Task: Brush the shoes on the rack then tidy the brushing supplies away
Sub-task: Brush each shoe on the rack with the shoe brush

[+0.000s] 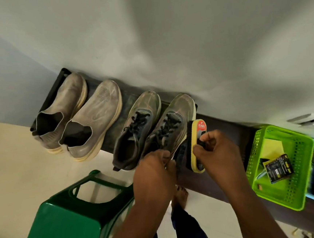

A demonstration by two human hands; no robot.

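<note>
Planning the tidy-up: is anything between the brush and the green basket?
Nothing visible. The brush, held in the right hand, has only bare dark rack between it and the green basket, which is open-topped.

Four shoes sit in a row on the rack (227, 126) against the wall (163, 32), a brush (197, 145) just right of the rightmost shoe (173, 125), a basket (306, 164) farther right, a stool (66, 218) before the rack.

Home entryway — shoe rack (229, 129), tiled floor (9, 150)
</note>
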